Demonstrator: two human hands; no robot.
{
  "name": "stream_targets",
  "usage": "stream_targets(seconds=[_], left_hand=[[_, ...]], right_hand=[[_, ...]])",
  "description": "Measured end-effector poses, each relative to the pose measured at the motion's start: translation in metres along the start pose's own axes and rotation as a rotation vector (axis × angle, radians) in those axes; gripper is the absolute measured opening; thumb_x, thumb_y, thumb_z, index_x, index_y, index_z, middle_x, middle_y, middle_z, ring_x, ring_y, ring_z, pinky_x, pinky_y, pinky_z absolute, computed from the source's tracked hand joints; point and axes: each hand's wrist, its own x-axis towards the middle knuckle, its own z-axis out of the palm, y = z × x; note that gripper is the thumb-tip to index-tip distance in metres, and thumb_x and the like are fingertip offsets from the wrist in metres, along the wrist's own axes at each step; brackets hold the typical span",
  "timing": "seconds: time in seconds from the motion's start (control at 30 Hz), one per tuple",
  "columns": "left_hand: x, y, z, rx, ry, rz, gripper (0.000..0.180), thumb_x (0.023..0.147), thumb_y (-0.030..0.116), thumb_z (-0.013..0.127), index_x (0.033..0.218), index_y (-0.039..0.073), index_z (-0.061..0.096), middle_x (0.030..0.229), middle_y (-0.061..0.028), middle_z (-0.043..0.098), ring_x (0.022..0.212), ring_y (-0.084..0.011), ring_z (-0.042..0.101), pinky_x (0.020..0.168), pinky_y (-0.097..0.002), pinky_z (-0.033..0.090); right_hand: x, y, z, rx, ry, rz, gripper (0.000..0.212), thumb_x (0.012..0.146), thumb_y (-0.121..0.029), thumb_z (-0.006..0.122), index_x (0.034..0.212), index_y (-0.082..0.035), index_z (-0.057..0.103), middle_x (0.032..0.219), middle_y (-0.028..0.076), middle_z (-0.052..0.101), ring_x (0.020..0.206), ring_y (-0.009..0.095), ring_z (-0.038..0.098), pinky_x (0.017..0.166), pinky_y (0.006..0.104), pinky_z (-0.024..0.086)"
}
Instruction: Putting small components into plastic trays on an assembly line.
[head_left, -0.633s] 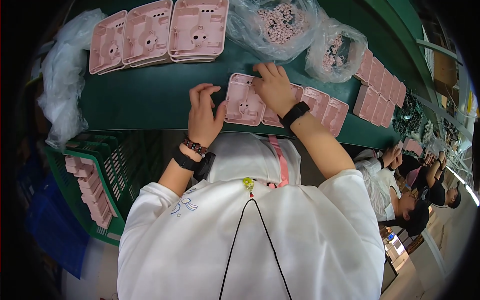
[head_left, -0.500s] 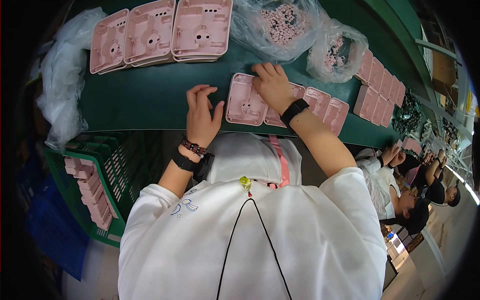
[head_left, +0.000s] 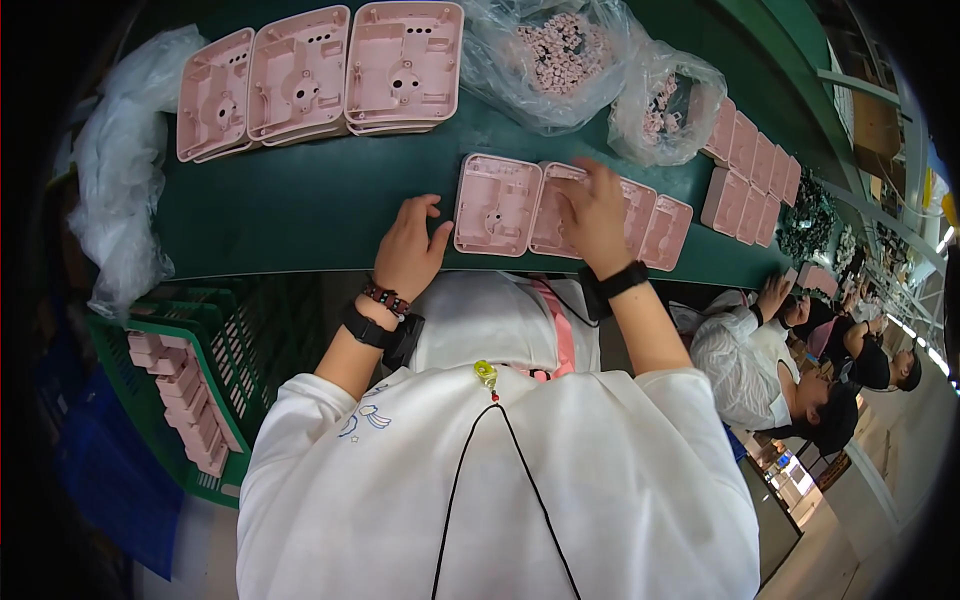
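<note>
Four open pink plastic housings lie in a row on the green table, trays facing up. The leftmost pink housing [head_left: 493, 220] has nothing over it. Above the second pink housing [head_left: 548, 235] is my right hand [head_left: 597, 220], fingers bent in toward its upper inside with the tips close together. Anything held between them is too small or hidden to make out. Just left of the row, my left hand [head_left: 408, 245] hovers by the table's near edge, fingers loosely curved and thumb apart, holding nothing.
Stacked larger pink housings [head_left: 403, 85] stand at the far left. Clear bags of small pink parts [head_left: 565, 55] sit at the back. More pink housings [head_left: 735, 205] lie at right, near co-workers [head_left: 780, 370]. A green crate [head_left: 215, 320] stands below the table's left side.
My right hand has moved from the top of the leftmost housing rightward and nearer, over the second housing. My left hand has dropped slightly and its fingers have curled a little.
</note>
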Motion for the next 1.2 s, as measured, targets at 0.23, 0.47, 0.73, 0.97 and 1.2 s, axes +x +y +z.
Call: stream_targets(seconds=[0.23, 0.47, 0.73, 0.97, 1.2], left_hand=[[0.008, 0.005, 0.010, 0.153, -0.166, -0.074, 0.036, 0.083, 0.025, 0.052, 0.111, 0.005, 0.041, 0.075, -0.0130, 0.059, 0.067, -0.0340, 0.058, 0.057, -0.0414, 0.046], [0.021, 0.013, 0.022, 0.371, -0.178, 0.025, 0.034, 0.083, 0.025, 0.050, 0.109, 0.006, 0.039, 0.068, -0.0192, 0.059, 0.062, -0.0400, 0.056, 0.052, -0.0480, 0.043], [0.026, 0.018, 0.027, 0.564, -0.194, -0.011, 0.028, 0.083, 0.027, 0.049, 0.095, 0.005, 0.038, 0.064, -0.0229, 0.057, 0.059, -0.0410, 0.056, 0.050, -0.0503, 0.043], [0.035, 0.021, 0.035, 0.844, -0.226, -0.068, 0.029, 0.083, 0.028, 0.049, 0.093, 0.003, 0.037, 0.064, -0.0223, 0.058, 0.059, -0.0400, 0.057, 0.051, -0.0488, 0.045], [0.037, 0.031, 0.053, 0.950, -0.205, -0.097, 0.029, 0.083, 0.028, 0.049, 0.092, 0.003, 0.038, 0.067, -0.0213, 0.060, 0.060, -0.0377, 0.059, 0.052, -0.0465, 0.047]], right_hand=[[-0.102, 0.085, -0.013, -0.347, 0.238, 0.595, 0.038, 0.070, -0.011, 0.059, 0.106, -0.005, 0.051, 0.103, 0.017, 0.049, 0.093, 0.036, 0.046, 0.077, 0.0437, 0.039], [-0.131, 0.112, -0.004, -0.069, -0.027, 0.948, 0.036, 0.078, -0.024, 0.056, 0.105, 0.000, 0.050, 0.085, 0.018, 0.056, 0.081, 0.035, 0.054, 0.072, 0.0447, 0.043], [-0.104, 0.086, -0.024, -0.322, 0.268, 0.684, 0.038, 0.072, -0.019, 0.061, 0.101, 0.000, 0.048, 0.098, 0.019, 0.051, 0.082, 0.037, 0.052, 0.073, 0.0457, 0.041], [-0.078, 0.102, -0.023, 0.005, 0.005, 0.737, 0.027, 0.070, -0.008, 0.057, 0.094, 0.000, 0.048, 0.098, 0.017, 0.047, 0.091, 0.033, 0.048, 0.076, 0.0405, 0.042], [-0.071, 0.139, -0.016, 0.000, 0.208, 0.633, 0.021, 0.070, -0.001, 0.050, 0.091, -0.002, 0.048, 0.098, 0.015, 0.049, 0.093, 0.032, 0.049, 0.073, 0.0373, 0.045]])
